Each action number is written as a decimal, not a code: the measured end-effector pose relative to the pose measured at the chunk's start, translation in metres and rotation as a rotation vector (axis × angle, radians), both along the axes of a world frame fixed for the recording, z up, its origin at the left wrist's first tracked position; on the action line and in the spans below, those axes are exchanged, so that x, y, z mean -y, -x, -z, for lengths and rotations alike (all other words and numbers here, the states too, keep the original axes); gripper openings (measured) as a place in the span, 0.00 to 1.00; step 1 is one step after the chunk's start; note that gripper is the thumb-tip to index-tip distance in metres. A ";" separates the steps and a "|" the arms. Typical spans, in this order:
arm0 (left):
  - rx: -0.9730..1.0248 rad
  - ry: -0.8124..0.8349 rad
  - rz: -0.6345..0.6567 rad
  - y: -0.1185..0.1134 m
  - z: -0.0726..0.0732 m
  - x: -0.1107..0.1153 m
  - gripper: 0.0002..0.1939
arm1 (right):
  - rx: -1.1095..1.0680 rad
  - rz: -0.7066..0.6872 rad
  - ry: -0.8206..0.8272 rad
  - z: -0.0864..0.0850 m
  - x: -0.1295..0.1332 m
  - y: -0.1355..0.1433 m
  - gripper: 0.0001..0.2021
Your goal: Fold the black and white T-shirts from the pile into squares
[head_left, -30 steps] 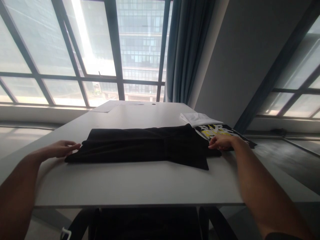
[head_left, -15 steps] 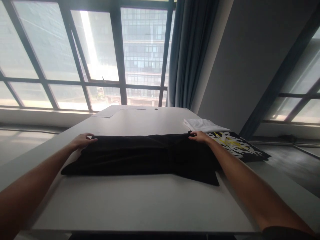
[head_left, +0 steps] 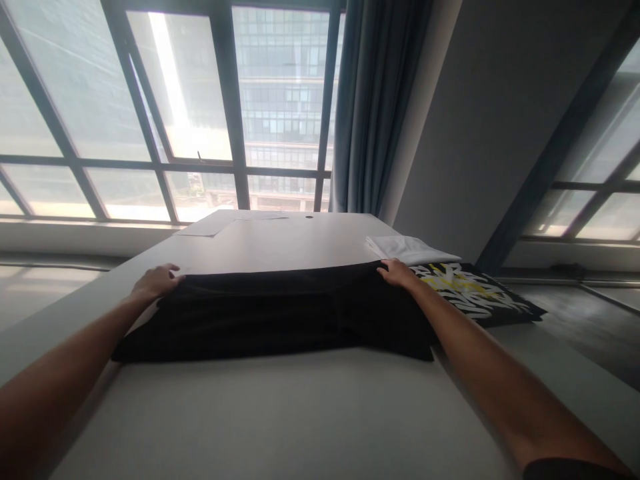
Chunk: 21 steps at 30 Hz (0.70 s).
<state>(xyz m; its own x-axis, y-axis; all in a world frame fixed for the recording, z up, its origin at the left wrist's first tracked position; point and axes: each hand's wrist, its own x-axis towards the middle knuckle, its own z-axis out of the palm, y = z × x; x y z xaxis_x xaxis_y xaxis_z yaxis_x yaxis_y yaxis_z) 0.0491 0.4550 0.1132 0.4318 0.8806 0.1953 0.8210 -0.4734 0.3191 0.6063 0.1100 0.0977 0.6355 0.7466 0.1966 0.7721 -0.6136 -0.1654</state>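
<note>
Black cloth (head_left: 280, 320) lies folded on the white table (head_left: 275, 427), directly at my twelve o'clock, long axis running nine to three. My right hand (head_left: 397, 273) pinches its far edge at the two o'clock corner. My left hand (head_left: 157, 281) meets the ten o'clock corner, equally near; whether its fingers grip, I cannot tell. Off the right hand: folded white cloth (head_left: 413, 250) at one o'clock, printed black garment (head_left: 475, 293) at three.

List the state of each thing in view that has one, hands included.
Black cloth, laid crosswise, apparently folded
Left hand, at black cloth's far left corner, grip unclear
Right hand, pinching its far right corner
White cloth, folded
Printed cloth, lying flat
Paper, flat
Curtain, gathered
Window pane, apparently ajar
</note>
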 end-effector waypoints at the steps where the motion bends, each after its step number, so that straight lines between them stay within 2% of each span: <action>1: -0.058 -0.062 -0.005 -0.007 -0.005 0.006 0.30 | 0.036 0.033 0.016 -0.003 -0.002 0.008 0.27; 3: -0.155 -0.148 0.045 -0.025 -0.012 0.022 0.30 | 0.092 0.034 0.029 -0.009 -0.008 0.027 0.32; 4: -0.180 -0.145 0.111 -0.035 -0.012 0.031 0.30 | 0.095 -0.013 0.035 -0.011 -0.011 0.038 0.33; 6: -0.221 -0.082 0.244 -0.051 -0.006 0.046 0.33 | 0.016 -0.156 0.097 -0.010 -0.018 0.057 0.35; 8: -0.259 0.007 0.301 -0.059 0.008 0.054 0.37 | -0.111 -0.225 0.211 -0.003 -0.022 0.072 0.38; 10: -0.272 0.063 0.297 -0.057 0.025 0.054 0.39 | -0.190 -0.208 0.286 0.007 -0.023 0.081 0.39; 12: -0.255 0.068 0.292 -0.051 0.039 0.050 0.39 | -0.200 -0.193 0.284 0.015 -0.020 0.084 0.39; 14: -0.236 0.053 0.298 -0.045 0.046 0.045 0.39 | -0.183 -0.208 0.254 0.019 -0.017 0.085 0.38; 18: -0.268 0.042 0.291 -0.044 0.047 0.044 0.40 | -0.125 -0.204 0.224 0.016 -0.011 0.095 0.36; 21: -0.286 0.051 0.293 -0.046 0.044 0.047 0.40 | -0.012 -0.110 0.222 0.007 -0.003 0.106 0.36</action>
<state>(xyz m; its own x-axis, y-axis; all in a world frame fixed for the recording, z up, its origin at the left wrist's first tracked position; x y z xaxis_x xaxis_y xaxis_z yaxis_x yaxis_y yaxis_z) 0.0951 0.4076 0.0696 0.6961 0.7179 -0.0096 0.7129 -0.6896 0.1271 0.5004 0.1130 0.0904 0.5492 0.8356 0.0126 0.8351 -0.5483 -0.0451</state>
